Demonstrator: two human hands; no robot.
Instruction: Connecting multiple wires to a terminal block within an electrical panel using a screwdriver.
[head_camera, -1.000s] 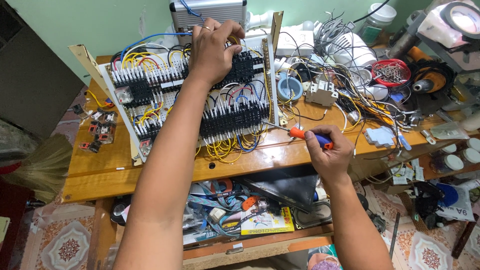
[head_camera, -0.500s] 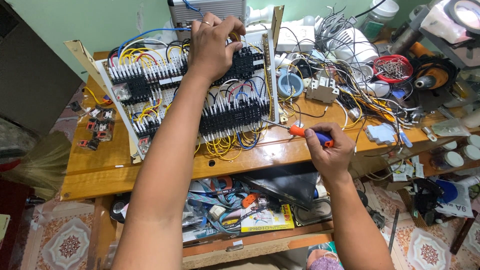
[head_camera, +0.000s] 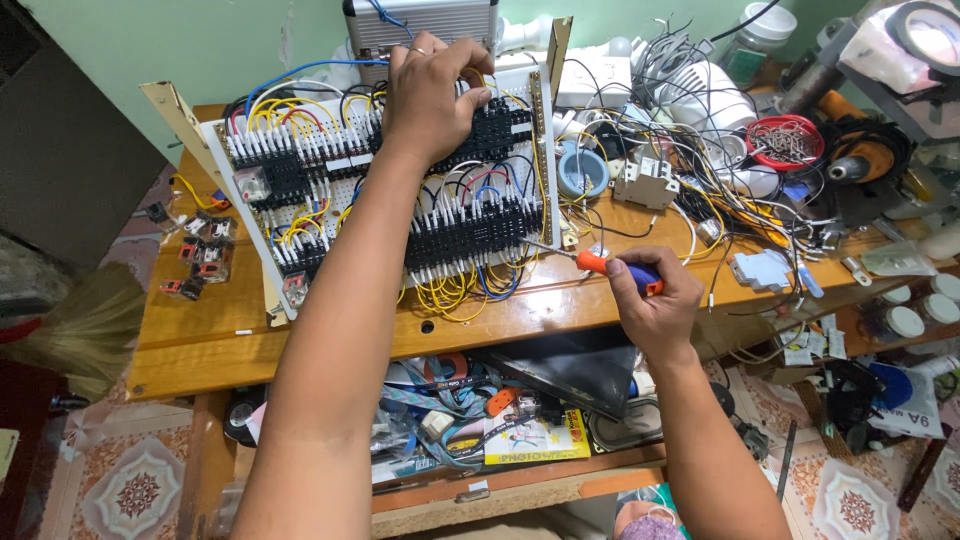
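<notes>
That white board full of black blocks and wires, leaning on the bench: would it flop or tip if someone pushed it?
The wiring board looks like a stiff panel, so it probably would not flop. It stands tilted on the wooden bench, with the left hand on its top, so a push might tip it. The many terminal blocks suggest it is fairly heavy; loose yellow wires could snag.
</notes>
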